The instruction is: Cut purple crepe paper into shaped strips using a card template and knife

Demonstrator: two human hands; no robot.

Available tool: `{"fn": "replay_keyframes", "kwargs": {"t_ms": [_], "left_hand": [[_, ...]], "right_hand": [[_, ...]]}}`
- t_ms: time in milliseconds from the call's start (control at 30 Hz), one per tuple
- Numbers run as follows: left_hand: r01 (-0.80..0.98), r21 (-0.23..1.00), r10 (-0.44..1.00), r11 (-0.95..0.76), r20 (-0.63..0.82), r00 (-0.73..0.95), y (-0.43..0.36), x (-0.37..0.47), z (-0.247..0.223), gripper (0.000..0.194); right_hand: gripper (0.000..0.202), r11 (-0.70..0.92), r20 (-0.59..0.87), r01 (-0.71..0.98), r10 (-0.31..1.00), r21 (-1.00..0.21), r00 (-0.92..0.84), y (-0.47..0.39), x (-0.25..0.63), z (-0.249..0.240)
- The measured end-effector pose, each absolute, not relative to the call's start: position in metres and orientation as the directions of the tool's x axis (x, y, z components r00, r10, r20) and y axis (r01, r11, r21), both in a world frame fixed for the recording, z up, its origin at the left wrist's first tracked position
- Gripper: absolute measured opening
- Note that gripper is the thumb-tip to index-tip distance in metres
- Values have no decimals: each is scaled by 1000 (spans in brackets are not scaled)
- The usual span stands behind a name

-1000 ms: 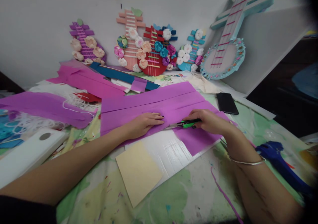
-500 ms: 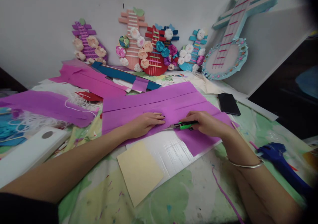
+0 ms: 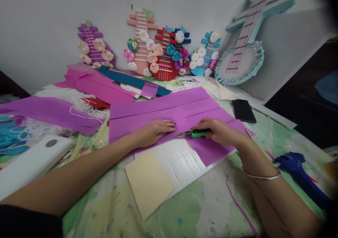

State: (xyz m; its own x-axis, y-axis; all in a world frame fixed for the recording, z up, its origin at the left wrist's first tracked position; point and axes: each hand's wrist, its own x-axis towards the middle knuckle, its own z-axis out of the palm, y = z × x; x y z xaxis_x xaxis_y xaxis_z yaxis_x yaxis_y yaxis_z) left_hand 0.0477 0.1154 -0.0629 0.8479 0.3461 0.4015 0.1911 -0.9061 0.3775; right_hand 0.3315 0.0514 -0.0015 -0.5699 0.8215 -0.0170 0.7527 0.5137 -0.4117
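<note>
A large purple sheet of crepe-like paper (image 3: 148,111) lies across the table, with slits running along it. My left hand (image 3: 155,129) rests flat on this sheet, fingers stretched out. Just to its right, my right hand (image 3: 218,130) is closed round a green and black utility knife (image 3: 196,133). The knife's blade points left, low against the paper's near edge close to my left fingertips. Under the paper shows a white scored board (image 3: 185,166). A cream piece of card (image 3: 148,185) overlaps the board's near left part.
Decorated lute-shaped crafts (image 3: 166,58) lean along the wall. A blue glue gun (image 3: 293,164) lies right, below a black flat case (image 3: 244,110). White string (image 3: 39,127), pink paper (image 3: 97,85) and a white box-like object (image 3: 34,164) occupy the left.
Hardly anything differs. The whole view has shifted very slightly; both hands, the knife and the purple paper keep their places.
</note>
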Motion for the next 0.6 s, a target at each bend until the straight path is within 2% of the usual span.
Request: {"fn": "replay_keyframes", "kwargs": {"t_ms": [600], "left_hand": [[169,393,337,-904,413,846,117,47,-64,38]], "right_hand": [[53,501,-31,740,819,-448,-573,50,333,1]]}}
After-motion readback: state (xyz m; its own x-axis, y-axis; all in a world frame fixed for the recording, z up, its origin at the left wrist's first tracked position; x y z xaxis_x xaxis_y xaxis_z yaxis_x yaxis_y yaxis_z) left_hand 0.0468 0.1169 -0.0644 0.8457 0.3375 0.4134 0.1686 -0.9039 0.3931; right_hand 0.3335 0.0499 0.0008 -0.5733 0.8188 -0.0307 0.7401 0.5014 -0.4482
